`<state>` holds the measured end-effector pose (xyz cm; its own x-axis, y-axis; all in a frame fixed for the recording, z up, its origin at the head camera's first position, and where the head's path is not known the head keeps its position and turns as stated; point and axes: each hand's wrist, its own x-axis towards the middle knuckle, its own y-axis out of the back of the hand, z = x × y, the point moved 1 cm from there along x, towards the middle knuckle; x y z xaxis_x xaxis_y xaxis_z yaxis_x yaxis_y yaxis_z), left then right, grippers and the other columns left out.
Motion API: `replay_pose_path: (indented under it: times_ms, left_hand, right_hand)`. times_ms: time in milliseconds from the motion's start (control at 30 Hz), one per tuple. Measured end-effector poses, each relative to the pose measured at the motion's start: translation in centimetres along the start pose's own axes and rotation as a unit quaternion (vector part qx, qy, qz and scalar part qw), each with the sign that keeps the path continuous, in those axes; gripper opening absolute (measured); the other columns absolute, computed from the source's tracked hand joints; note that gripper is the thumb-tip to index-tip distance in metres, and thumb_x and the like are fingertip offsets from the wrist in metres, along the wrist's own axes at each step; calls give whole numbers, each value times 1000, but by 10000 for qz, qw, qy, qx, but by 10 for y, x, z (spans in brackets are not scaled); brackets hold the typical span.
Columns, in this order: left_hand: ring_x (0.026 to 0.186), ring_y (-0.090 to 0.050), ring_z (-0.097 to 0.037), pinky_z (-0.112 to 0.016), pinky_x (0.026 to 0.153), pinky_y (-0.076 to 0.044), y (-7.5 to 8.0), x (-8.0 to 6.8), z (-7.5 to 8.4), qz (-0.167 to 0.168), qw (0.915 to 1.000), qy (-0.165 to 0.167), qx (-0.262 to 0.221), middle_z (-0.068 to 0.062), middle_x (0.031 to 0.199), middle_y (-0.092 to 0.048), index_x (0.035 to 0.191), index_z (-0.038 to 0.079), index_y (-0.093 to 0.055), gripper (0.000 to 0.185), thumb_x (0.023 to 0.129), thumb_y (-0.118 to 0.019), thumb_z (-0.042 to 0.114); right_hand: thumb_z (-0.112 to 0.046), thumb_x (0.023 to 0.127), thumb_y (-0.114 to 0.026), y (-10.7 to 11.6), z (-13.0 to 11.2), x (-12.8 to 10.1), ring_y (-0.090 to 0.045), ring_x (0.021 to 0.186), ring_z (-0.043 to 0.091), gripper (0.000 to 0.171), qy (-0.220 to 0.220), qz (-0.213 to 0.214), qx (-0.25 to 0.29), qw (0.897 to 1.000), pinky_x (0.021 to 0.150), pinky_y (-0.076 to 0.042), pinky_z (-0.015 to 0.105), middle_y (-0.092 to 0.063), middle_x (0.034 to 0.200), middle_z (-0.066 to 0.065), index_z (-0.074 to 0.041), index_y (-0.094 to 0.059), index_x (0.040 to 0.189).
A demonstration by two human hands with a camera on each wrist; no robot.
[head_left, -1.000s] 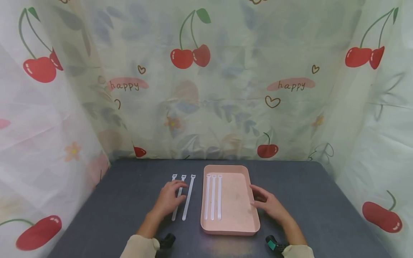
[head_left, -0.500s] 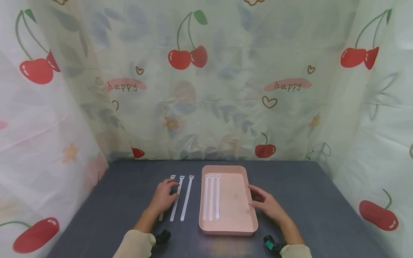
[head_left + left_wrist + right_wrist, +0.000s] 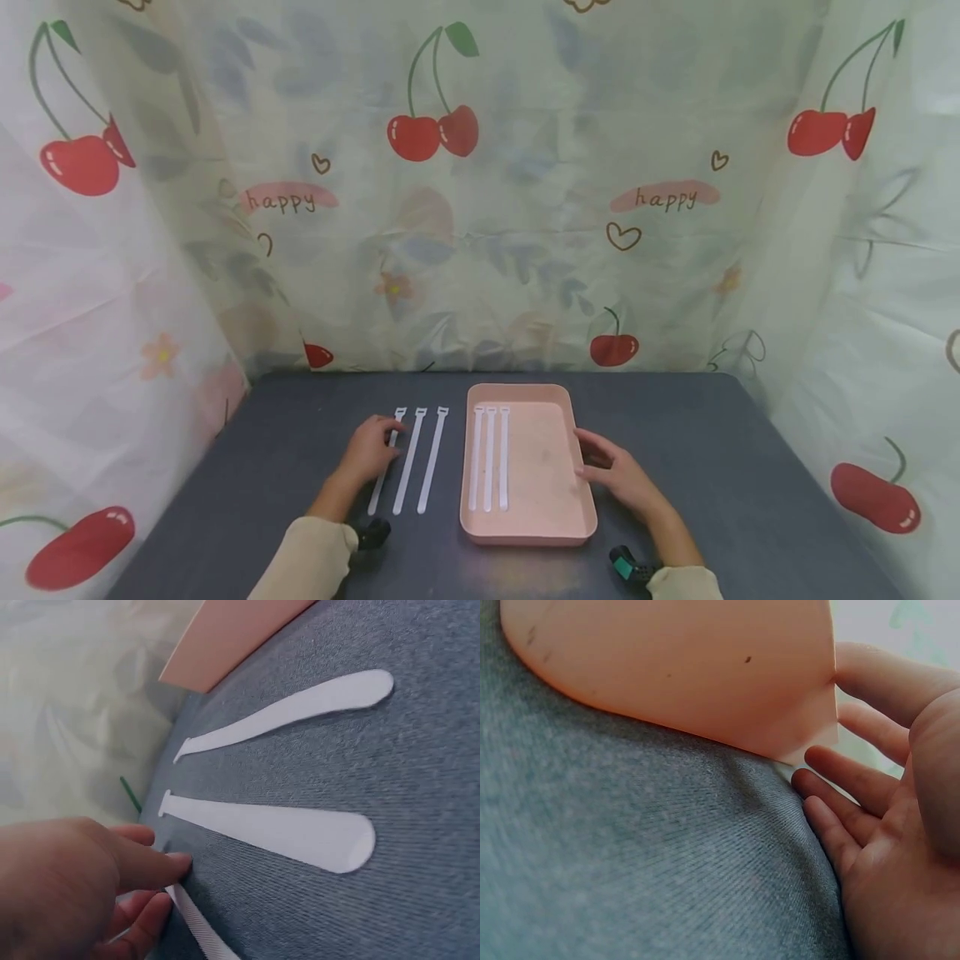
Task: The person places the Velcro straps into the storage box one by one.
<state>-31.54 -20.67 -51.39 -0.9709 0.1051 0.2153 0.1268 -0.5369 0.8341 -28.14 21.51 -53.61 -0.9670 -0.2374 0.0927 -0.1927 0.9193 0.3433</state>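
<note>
The head view shows the whole scene. On the dark grey bench [image 3: 675,467] a pink tray [image 3: 555,500] lies in the middle, and three white straps [image 3: 489,457] lie side by side along its left part. Left of the tray, three more white straps lie on the bench in a parallel row. The left hand [image 3: 367,450] rests on the leftmost strap [image 3: 381,479] of this row, with the fingers over its far part. The right hand [image 3: 615,471] lies at the right rim of the tray, the fingers loosely stretched and touching the wall; it grips nothing.

The left wrist view shows what the head view cannot. The fingertips [image 3: 169,864] of the left hand press on the bench at the strap, and the strap comes out between the fingers, towards the bottom edge; its surface looks ribbed. I cannot tell whether the fingers pinch it or only press it. The middle strap [image 3: 277,832] and the right strap [image 3: 300,709] lie free beside it, apart from each other, and a corner of the tray is beyond them.

The right wrist view shows the tray wall from outside and low down. The open palm faces it, the upper fingers [image 3: 877,679] touch the corner of the tray, and the lower ones are just beside it, above the bench.

Behind the bench hangs a curtain [image 3: 525,208] printed with cherries. Nothing stands between the hands and the straps.
</note>
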Motion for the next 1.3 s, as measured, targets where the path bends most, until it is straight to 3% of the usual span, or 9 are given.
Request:
replay_pose_path:
  times_ms: [267, 433, 567, 1100, 1300]
  left_hand:
    - [108, -59, -39, -50, 92, -44, 9, 5, 5, -198, 9990, 309, 263, -18, 107, -67, 100, 10, -75, 38, 64, -81, -3]
    - [106, -59, -39, -50, 91, -44, 10, 4, 6, -287, 9978, 501, 314, -17, 105, -67, 99, 10, -76, 33, 68, -82, 2]
    - [105, -59, -38, -50, 90, -44, 11, 1, 4, -286, 9984, 461, 170, -16, 104, -68, 100, 9, -75, 31, 70, -81, 2]
    - [99, -61, -35, -48, 88, -46, 15, -2, 3, -317, 9993, 160, 88, -14, 98, -69, 96, 9, -76, 43, 56, -77, -9]
    - [106, -60, -36, -48, 89, -46, 20, -5, -1, -343, 9987, 270, -247, -15, 105, -70, 97, 8, -77, 44, 58, -71, -11]
  right_hand:
    - [-15, 86, -74, 0, -1, -1, -50, 125, 34, 65, 54, -25, -28, 10000, 101, -40, 50, -52, 138, 17, -5, -46, 144]
    - [-15, 86, -74, 0, 1, -1, -49, 125, 35, 65, 58, -8, -7, 10000, 102, -39, 52, -52, 138, 18, -5, -46, 143]
    - [-15, 85, -74, -1, 1, -2, -49, 125, 35, 64, 39, 6, 42, 10000, 102, -38, 52, -52, 138, 17, -6, -47, 143]
    - [-14, 86, -74, 0, 2, -2, -50, 125, 34, 64, 60, -32, 106, 9999, 100, -42, 44, -52, 139, 18, -5, -47, 143]
    - [-14, 86, -74, 1, 2, -1, -51, 124, 35, 64, 99, -58, 128, 9999, 98, -44, 39, -52, 138, 18, -5, -47, 143]
